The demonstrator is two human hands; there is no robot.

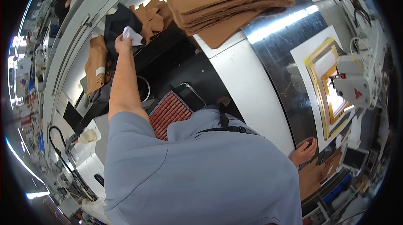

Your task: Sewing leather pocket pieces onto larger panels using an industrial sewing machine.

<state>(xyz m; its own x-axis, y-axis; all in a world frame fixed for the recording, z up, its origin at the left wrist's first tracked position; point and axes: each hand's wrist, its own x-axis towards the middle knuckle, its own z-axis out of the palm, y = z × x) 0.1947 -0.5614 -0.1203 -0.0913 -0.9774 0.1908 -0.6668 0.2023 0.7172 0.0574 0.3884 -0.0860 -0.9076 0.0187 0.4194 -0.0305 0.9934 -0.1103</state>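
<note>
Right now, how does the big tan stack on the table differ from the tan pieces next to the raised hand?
The tan stack is large, flat and neatly layered; the small tan pieces are cut shapes in a loose jumble. The stack overhangs the steel table; the pieces lie by the left hand, beside dark cloth. Both are tan.

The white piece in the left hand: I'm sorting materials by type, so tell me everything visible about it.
The white piece looks like thin, soft fabric or paper, crumpled and folded, plain with no visible pattern. The left hand grips its lower edge at the end of an outstretched arm, so it sticks up from the fist. It is held over dark fabric, beside loose tan cut pieces.
</note>
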